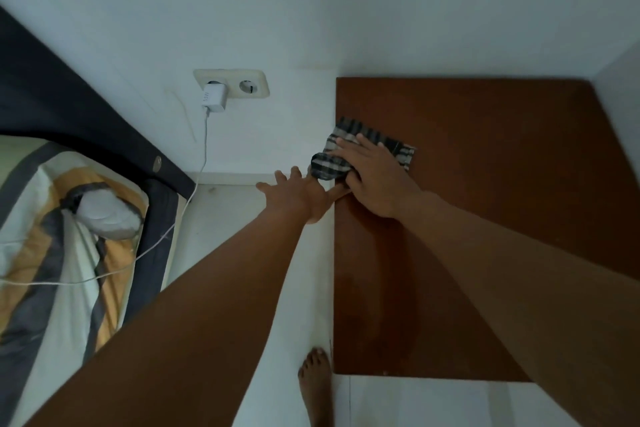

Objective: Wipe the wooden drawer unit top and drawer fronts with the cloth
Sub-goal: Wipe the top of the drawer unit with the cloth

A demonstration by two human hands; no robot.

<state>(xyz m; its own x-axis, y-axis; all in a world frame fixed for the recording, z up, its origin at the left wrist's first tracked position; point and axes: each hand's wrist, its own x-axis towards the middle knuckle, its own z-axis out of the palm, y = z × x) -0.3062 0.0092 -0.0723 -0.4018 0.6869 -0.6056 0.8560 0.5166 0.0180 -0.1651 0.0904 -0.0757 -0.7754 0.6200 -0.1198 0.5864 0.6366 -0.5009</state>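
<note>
Two bare hands are seen from above at the left edge of a reddish-brown wooden drawer unit top (485, 191), which is set in a white corner. A crumpled dark-and-pale checked cloth (329, 166) is pressed onto that edge under the flat, straight fingers of the right hand (375, 180), with one fold spilling over the side. The left hand (298, 196) is held just beside it, fingers spread, grasping nothing. A wall socket (251, 85) with a white charger (214, 97), a striped bed (41, 218) and a bare foot (315, 381) are nearby.
</note>
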